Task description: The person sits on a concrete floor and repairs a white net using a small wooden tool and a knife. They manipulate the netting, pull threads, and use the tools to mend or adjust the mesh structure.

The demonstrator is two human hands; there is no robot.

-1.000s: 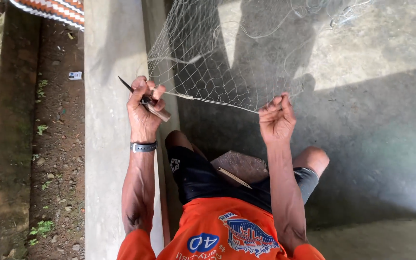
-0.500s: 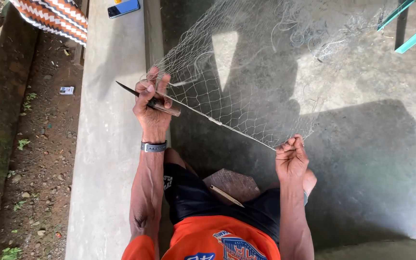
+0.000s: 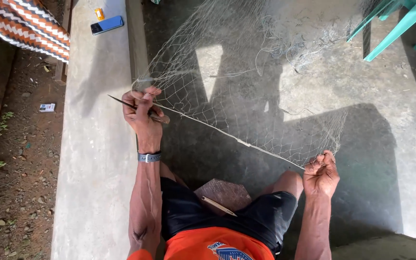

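A fine white fishing net (image 3: pixel 246 82) is spread over the concrete floor in front of me. My left hand (image 3: pixel 143 110) grips the net's edge cord together with a thin dark netting needle (image 3: pixel 121 102) that points left. My right hand (image 3: pixel 321 174) is closed on the same edge cord (image 3: pixel 237 139) far to the right, above my knee. The cord runs taut between the two hands. I sit on the floor in dark shorts, with a watch (image 3: pixel 149 157) on the left wrist.
A raised concrete ledge (image 3: pixel 97 159) runs along my left, with a blue phone (image 3: pixel 107 24) and a small yellow object (image 3: pixel 99 13) on it. Striped cloth (image 3: pixel 25 24) hangs at top left. Teal chair legs (image 3: pixel 391 24) stand at top right. A reddish block (image 3: pixel 225 194) and a thin stick (image 3: pixel 219 206) lie between my legs.
My hands have pulled further apart, the right one sliding right and down along the cord. The stretch of net between them is wider and taut.
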